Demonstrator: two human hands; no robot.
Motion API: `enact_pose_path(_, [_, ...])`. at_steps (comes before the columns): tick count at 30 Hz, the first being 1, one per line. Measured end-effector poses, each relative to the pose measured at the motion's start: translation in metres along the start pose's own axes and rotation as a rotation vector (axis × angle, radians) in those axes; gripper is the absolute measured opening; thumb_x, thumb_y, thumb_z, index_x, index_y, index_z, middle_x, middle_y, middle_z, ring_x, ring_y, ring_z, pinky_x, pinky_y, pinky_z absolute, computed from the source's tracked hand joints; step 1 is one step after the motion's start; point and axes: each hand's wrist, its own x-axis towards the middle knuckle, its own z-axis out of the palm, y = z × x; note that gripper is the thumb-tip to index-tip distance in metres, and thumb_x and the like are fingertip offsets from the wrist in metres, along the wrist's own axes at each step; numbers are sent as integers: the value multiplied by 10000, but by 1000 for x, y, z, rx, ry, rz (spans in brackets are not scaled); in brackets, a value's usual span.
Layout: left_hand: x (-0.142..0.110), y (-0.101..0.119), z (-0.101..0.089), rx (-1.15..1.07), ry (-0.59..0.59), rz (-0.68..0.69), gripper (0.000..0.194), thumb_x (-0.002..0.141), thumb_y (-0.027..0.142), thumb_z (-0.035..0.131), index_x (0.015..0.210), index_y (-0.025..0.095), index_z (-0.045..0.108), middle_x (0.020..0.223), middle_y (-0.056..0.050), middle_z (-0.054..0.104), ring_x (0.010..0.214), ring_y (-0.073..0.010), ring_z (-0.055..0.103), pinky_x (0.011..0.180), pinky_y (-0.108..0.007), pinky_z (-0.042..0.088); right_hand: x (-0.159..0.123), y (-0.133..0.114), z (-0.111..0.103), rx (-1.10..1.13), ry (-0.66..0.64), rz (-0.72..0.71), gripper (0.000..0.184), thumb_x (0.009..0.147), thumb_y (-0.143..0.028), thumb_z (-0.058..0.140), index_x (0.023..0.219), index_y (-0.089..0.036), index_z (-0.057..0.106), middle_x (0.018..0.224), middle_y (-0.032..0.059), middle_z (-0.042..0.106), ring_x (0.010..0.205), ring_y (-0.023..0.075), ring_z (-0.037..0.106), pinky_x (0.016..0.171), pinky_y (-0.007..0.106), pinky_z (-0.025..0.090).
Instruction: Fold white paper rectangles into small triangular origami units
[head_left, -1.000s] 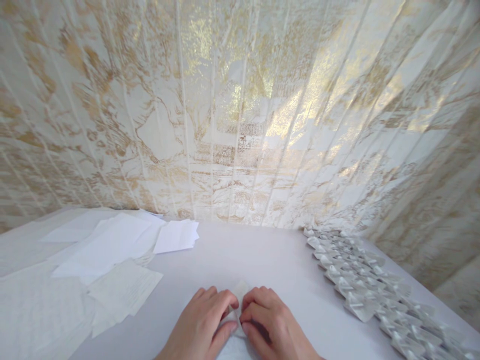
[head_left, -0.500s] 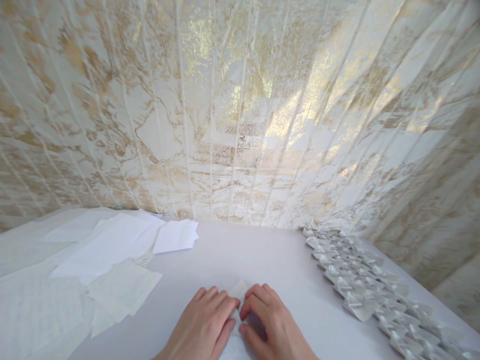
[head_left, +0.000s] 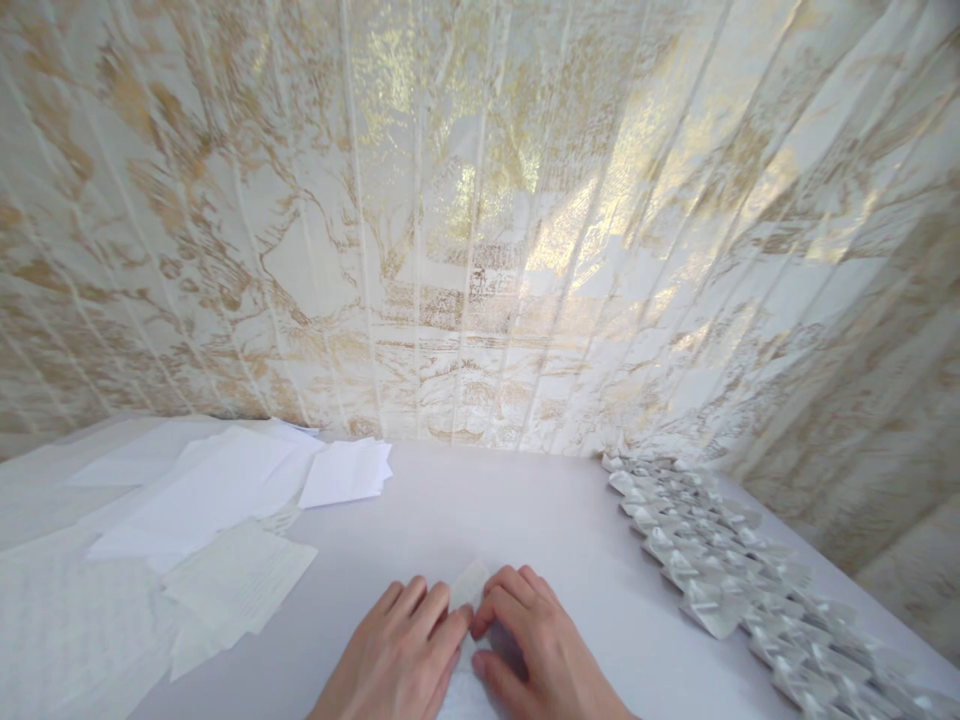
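Observation:
A small piece of whitish paper [head_left: 470, 580] lies on the table at the bottom middle of the head view. Its far corner shows between my hands, and much of it is hidden under my fingers. My left hand [head_left: 401, 648] rests palm down with the fingers bent, forefinger and thumb closed together on the paper's left side. From the right, my right hand [head_left: 534, 638] bends its fingers over the same paper, forefinger tip nearly meeting the left one and thumb on the near part. Printing on the paper is too faint to read.
Loose white and printed sheets [head_left: 217, 480] spread over the left of the white table [head_left: 510, 500]. A small white stack [head_left: 345, 472] sits beside them. Overlapping folded paper pieces [head_left: 712, 560] run in rows along the right edge. A patterned curtain [head_left: 465, 220] hangs behind.
My left thumb has drawn in under the forefinger, and that forefinger has slid slightly along the paper. My right hand keeps nearly the same pose. The whole view has shifted a little.

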Motion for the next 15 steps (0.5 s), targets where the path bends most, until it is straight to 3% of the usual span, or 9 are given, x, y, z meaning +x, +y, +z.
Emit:
enact_pose_path(4, [-5,-1,6,86,15,40,239,852,119,577,1047,248,626,903,-20,613,820,-246,554,715,-354,403,-1,0,1,15,15,-13,291,676,19,614,869,-199,617,955,38,632,923,233,556,850,373,413])
enact_pose_path(9, [-12,-3,14,228,41,69,374,895,125,493,1250,206,578,1053,-84,648,993,-282,572,843,-400,449,-2,-1,0,8,23,-16,275,688,7,632,874,-196,627,943,37,631,914,229,563,866,374,413])
enact_pose_path(13, [-11,3,2,264,-65,64,433,871,113,519,1297,182,563,1066,-93,674,922,-283,598,775,-398,489,-2,2,-2,-12,27,-80,296,701,18,656,900,-201,648,942,29,643,900,211,574,839,339,423])
enact_pose_path(15, [-10,8,-9,271,-102,50,404,875,96,522,1266,176,588,1165,-105,662,959,-292,601,791,-408,497,-2,3,-3,-51,41,-139,292,716,11,667,909,-209,660,942,26,655,886,204,582,818,324,425])
